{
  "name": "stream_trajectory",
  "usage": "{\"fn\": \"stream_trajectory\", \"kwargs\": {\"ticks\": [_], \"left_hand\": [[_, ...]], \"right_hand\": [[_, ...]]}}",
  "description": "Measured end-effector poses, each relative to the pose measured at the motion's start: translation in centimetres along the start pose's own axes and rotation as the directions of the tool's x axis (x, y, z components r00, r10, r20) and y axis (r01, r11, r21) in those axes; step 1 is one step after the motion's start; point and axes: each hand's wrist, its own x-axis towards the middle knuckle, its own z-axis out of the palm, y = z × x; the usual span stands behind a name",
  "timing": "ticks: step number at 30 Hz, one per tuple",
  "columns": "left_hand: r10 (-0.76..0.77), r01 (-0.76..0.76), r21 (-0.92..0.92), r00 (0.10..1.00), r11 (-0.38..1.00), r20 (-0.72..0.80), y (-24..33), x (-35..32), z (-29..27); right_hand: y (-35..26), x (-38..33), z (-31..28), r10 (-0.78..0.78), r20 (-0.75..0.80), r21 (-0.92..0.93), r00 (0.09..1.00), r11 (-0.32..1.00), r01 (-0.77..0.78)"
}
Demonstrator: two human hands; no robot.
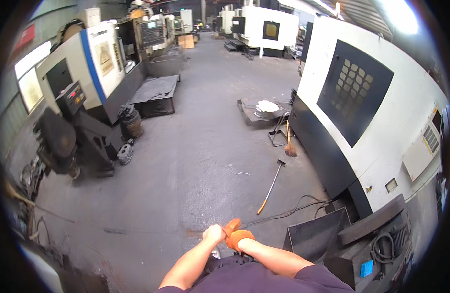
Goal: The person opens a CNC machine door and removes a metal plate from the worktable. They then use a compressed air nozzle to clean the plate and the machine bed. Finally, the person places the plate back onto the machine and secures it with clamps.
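My bare left hand (214, 233) is closed in a fist in front of my body, at the lower middle of the view. Right beside it, my right hand (238, 238) wears an orange work glove (232, 226) that ends at the wrist. The two hands meet, with the gloved fingers curled against the left hand. What lies between them is too small and hidden to make out. Both forearms come up from dark short sleeves.
Ahead on the grey floor lie a long-handled scraper (271, 188) and black cables (288, 212). A broom (290, 146) leans by the large white machine (303, 97) on the right. A low platform (159, 90) and a dark bucket (132, 123) stand left, near another machine (105, 61).
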Motion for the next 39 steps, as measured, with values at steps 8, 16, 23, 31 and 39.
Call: {"fn": "stream_trajectory", "kwargs": {"ticks": [8,16,23,31,39], "left_hand": [[-0.102,-0.078,-0.788,0.979,0.610,-0.177,1.3,25.1,-8.6],[-0.252,-0.190,-0.950,0.934,0.250,-0.253,2.1,56.9,-15.6],[-0.143,-0.467,-0.884,0.874,0.020,-0.465,6.0,72.0,-35.9],[0.174,0.083,-0.996,0.981,0.015,0.084,2.5,105.2,-38.3],[0.232,0.383,-0.909,0.881,0.165,0.413,16.2,128.0,-59.3]], "right_hand": [[-0.4,15.1,-17.9,-0.198,-0.235,0.102,0.952,0.969,0.227],[4.8,44.4,-36.1,-0.201,0.063,0.167,0.978,0.968,0.188],[4.0,56.7,-55.3,-0.288,0.266,0.332,0.920,0.923,0.194],[6.9,83.1,-69.5,-0.373,0.091,0.187,0.923,0.917,0.352],[15.9,102.9,-84.9,-0.270,0.075,0.361,0.960,0.905,0.226]]}}
